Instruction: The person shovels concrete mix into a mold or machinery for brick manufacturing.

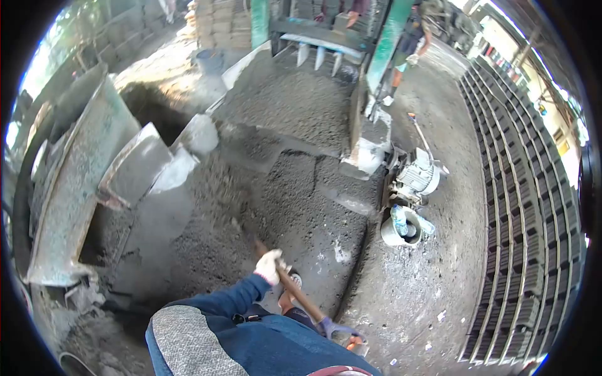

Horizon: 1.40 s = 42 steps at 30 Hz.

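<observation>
My left hand [269, 266], in a pale glove, is wrapped round the wooden shaft of a long-handled tool [301, 297]. Near the shaft's purple grip end, at the bottom of the view, my right hand [356, 343] shows in part, with orange at the fingers; its hold is hard to make out. The shaft slants up and left, and its far end meets a heap of grey, damp, grainy material [213, 216], where the blade cannot be told from the heap. A foot in a sandal [295, 279] is beside the shaft.
A bucket [395, 235] holding bottles and a motor [419, 174] stand right of the pit edge. Racks of grey blocks [517, 219] line the far right. A rusty metal hopper [78, 182] is at left. A person [411, 44] stands beyond the green post [387, 44].
</observation>
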{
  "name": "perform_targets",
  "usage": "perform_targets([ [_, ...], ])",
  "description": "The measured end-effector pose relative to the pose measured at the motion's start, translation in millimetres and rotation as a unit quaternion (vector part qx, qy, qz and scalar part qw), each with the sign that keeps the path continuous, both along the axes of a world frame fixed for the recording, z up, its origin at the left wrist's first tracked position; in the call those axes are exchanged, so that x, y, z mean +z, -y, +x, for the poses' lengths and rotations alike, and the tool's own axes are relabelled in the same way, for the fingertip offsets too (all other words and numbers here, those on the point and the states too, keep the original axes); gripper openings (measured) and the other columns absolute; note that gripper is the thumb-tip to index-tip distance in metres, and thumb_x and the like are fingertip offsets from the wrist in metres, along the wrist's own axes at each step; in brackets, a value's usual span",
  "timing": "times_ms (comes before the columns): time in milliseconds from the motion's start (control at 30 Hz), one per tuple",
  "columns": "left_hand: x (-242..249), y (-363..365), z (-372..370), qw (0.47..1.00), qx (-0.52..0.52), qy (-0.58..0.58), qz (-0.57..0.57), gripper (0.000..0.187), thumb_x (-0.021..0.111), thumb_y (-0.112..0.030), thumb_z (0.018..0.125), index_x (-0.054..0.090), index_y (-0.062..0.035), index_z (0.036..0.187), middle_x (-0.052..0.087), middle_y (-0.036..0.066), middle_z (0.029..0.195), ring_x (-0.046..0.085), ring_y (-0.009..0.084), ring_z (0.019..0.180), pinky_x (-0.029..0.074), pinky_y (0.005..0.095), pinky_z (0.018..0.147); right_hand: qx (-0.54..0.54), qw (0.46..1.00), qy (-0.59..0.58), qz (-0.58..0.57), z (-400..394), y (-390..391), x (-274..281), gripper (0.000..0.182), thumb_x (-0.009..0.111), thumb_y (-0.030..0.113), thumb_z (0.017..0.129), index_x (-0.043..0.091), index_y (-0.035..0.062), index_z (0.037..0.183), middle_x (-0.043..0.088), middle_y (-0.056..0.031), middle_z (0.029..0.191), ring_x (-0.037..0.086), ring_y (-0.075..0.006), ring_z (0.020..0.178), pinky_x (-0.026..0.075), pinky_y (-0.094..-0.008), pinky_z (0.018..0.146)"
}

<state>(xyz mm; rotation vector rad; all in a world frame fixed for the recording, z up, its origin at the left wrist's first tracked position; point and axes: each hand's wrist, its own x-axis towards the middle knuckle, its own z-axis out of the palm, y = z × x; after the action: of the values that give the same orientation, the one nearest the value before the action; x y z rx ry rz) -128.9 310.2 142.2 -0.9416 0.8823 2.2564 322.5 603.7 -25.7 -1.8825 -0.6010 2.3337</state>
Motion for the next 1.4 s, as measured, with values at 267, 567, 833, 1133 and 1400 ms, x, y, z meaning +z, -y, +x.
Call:
perform_targets([
  [267, 225, -192, -242, 0.929, -0.138, -0.250, 0.233, 0.017, 0.067, -0.019, 0.089, 0.054, -0.0156, 0.079, 0.050, -0.001, 0.064, 0.052, 0.0168, 0.060, 0.051, 0.0402, 0.069, -0.048, 0.722, -0.223, 0.653, -306, 9, 368, 0.020, 0.066, 0.012, 0.078, 0.059, 0.0086, 0.097, 0.061, -0.0025, 0.079, 0.062, -0.0159, 0.074, 0.051, -0.0351, 0.062],
  [567, 205, -208, -283, 0.931, -0.167, -0.284, 0.154, 0.019, 0.070, -0.023, 0.089, 0.054, -0.0124, 0.087, 0.055, 0.004, 0.070, 0.057, 0.0212, 0.062, 0.055, 0.0452, 0.068, 0.329, 0.182, -0.211, 0.902, -403, 9, 382, 0.023, 0.065, 0.018, 0.059, 0.052, 0.0146, 0.077, 0.047, -0.0034, 0.072, 0.052, -0.0256, 0.070, 0.045, -0.0427, 0.067],
  [833, 197, -98, -213, 0.915, -0.166, -0.286, 0.230, 0.014, 0.062, -0.022, 0.094, 0.055, -0.0103, 0.092, 0.058, 0.008, 0.075, 0.060, 0.0268, 0.072, 0.051, 0.0536, 0.084, 0.318, 0.416, -0.240, 0.818, -358, 19, 203, 0.025, 0.071, 0.003, 0.067, 0.062, 0.0071, 0.089, 0.061, -0.0112, 0.099, 0.061, -0.0327, 0.092, 0.050, -0.0429, 0.083],
  [1133, 62, 94, -75, 0.977, 0.191, -0.092, 0.026, 0.019, 0.065, -0.024, 0.094, 0.056, -0.0102, 0.085, 0.055, 0.006, 0.065, 0.056, 0.0218, 0.058, 0.056, 0.0486, 0.075, 0.344, 0.908, -0.120, 0.207, -288, -19, 47, 0.015, 0.073, 0.010, 0.082, 0.065, 0.0063, 0.093, 0.063, -0.0051, 0.075, 0.057, -0.0197, 0.056, 0.053, -0.0349, 0.054],
  [1400, -2, 201, 30, 0.923, 0.380, 0.002, 0.060, 0.017, 0.065, -0.022, 0.094, 0.054, -0.0102, 0.088, 0.056, 0.008, 0.072, 0.057, 0.0256, 0.059, 0.056, 0.0520, 0.072, 0.434, 0.899, -0.042, 0.047, -329, 48, 149, 0.013, 0.067, 0.015, 0.085, 0.061, 0.0056, 0.093, 0.061, -0.0088, 0.075, 0.056, -0.0231, 0.051, 0.051, -0.0374, 0.045],
])
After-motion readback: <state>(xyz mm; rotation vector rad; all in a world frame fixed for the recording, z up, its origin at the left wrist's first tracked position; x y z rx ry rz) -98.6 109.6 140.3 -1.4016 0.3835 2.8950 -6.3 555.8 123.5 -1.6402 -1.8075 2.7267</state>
